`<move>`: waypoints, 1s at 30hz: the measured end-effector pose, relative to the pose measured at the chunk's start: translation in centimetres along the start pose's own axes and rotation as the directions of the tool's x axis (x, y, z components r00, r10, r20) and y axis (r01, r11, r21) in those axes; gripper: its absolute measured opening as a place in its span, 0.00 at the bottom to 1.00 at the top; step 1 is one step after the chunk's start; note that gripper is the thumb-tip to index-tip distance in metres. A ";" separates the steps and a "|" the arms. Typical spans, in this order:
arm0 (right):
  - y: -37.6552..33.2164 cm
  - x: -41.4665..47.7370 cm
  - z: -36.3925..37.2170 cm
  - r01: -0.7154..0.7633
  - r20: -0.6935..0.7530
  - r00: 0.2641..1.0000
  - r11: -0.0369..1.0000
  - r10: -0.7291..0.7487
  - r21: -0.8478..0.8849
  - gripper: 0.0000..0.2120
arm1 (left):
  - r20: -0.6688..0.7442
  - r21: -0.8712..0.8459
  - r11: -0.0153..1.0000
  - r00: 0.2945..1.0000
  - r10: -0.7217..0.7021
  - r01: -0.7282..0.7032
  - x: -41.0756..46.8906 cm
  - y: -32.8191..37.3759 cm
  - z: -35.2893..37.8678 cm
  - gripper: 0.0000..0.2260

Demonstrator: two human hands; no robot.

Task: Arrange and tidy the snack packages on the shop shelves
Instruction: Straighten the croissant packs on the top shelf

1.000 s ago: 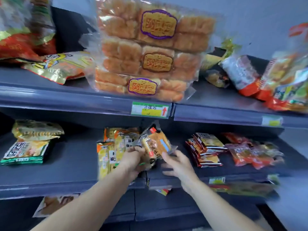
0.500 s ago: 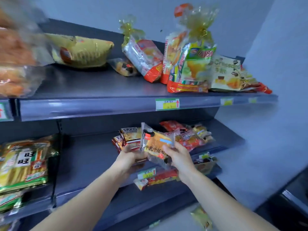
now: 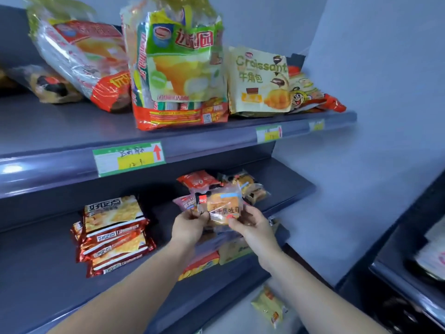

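A small clear packet of toast bread [image 3: 222, 207] is held upright over the front of the middle shelf [image 3: 286, 189]. My left hand [image 3: 189, 227] pinches its lower left edge and my right hand [image 3: 252, 226] grips its lower right corner. Right behind the packet lies a loose heap of small packets: a red one [image 3: 198, 180], a pink one [image 3: 184, 203] and dark-printed bread packets [image 3: 250, 186]. A stack of orange-red cracker packs [image 3: 113, 235] lies to the left on the same shelf.
The top shelf [image 3: 72, 162] carries big bags: a leaning red-and-clear one [image 3: 81, 61], an upright green-and-orange one [image 3: 178, 68] and a croissant bag [image 3: 258, 80]. Red and yellow packs [image 3: 204, 262] lie on the shelf below. A yellow packet [image 3: 268, 307] lies on the floor. A wall stands at right.
The view has swung right along the shelves. Both hands have carried the toast packet to the right end of the middle shelf, up to the heap of small packets.
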State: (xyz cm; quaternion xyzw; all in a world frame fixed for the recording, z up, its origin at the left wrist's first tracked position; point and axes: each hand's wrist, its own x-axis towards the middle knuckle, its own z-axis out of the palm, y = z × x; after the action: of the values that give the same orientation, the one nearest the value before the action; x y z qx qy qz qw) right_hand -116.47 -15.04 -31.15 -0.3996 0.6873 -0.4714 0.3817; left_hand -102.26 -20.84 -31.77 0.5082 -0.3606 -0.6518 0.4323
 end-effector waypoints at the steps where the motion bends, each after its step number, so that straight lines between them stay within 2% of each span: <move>1: 0.2 1.1 -0.6 -0.011 0.005 1.000 0.999 0.011 -0.033 0.34 | 0.010 0.001 1.000 1.000 -0.015 0.015 1.2 -0.1 1.1 0.07; 4: 0.8 5.3 -2.6 -0.017 -0.047 0.999 0.998 0.014 -0.065 0.12 | 0.061 0.047 0.997 0.996 -0.064 0.062 5.0 -0.5 4.2 0.05; 5: 1.0 6.7 -3.4 -0.026 -0.072 0.997 0.998 0.021 -0.061 0.08 | 0.090 0.075 0.994 0.992 -0.088 0.082 5.9 -0.5 5.0 0.04; 7: 1.4 9.5 -4.8 -0.063 -0.136 0.989 0.997 0.057 -0.040 0.05 | 0.144 0.164 0.982 0.982 -0.118 0.094 8.0 -0.8 6.6 0.03; 9: 2.1 12.3 -6.0 -0.136 -0.199 0.971 0.991 0.136 0.011 0.08 | 0.194 0.320 0.947 0.977 -0.085 0.019 9.9 -1.1 7.9 0.02; 10: 2.5 13.7 -6.6 -0.175 -0.228 0.957 0.984 0.178 0.033 0.11 | 0.233 0.456 0.887 0.972 -0.040 -0.073 11.3 -1.5 8.4 0.04; 11: 3.1 15.0 -7.1 -0.206 -0.253 0.945 0.978 0.209 0.039 0.13 | 0.290 0.612 0.768 0.957 0.002 -0.187 12.4 -1.6 8.9 0.06; 13: 4.4 17.2 -8.0 -0.252 -0.305 0.920 0.967 0.247 0.024 0.14 | 0.375 0.831 0.434 0.927 0.023 -0.347 14.1 -2.1 9.8 0.13; 14: 5.0 18.2 -8.3 -0.277 -0.323 0.909 0.961 0.264 0.008 0.14 | 0.392 0.878 0.289 0.920 0.018 -0.380 14.8 -2.5 10.1 0.17; 16: 5.9 19.8 -8.8 -0.328 -0.353 0.886 0.944 0.299 -0.023 0.13 | 0.451 0.885 0.120 0.892 0.027 -0.450 16.0 -3.3 10.7 0.26; 19: 6.8 22.0 -9.5 -0.366 -0.378 0.862 0.931 0.338 -0.002 0.12 | 0.510 0.860 -0.029 0.860 0.016 -0.509 17.0 -3.5 11.9 0.33; 24: 8.4 25.2 -10.3 -0.403 -0.361 0.849 0.915 0.385 0.028 0.06 | 0.490 0.860 -0.146 0.871 -0.035 -0.490 19.0 -4.1 14.8 0.35; 27: 9.2 26.4 -10.7 -0.419 -0.271 0.849 0.890 0.454 0.180 0.05 | 0.427 0.878 -0.224 0.904 -0.031 -0.423 20.1 -5.1 16.3 0.35; 28: 9.4 26.7 -10.9 -0.421 -0.226 0.853 0.876 0.470 0.236 0.05 | 0.400 0.892 -0.220 0.916 -0.021 -0.395 20.4 -5.3 16.7 0.34; 30: 9.8 27.2 -11.1 -0.436 -0.149 0.866 0.867 0.477 0.241 0.04 | 0.342 0.917 -0.223 0.940 0.010 -0.331 21.2 -5.7 17.3 0.30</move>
State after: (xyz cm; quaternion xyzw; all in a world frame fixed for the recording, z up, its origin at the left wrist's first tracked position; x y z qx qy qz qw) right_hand -138.94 -33.69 -41.57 -0.1340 0.7472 -0.4720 0.4483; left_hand -122.51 -37.99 -40.50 0.5269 -0.8388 -0.1160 -0.0729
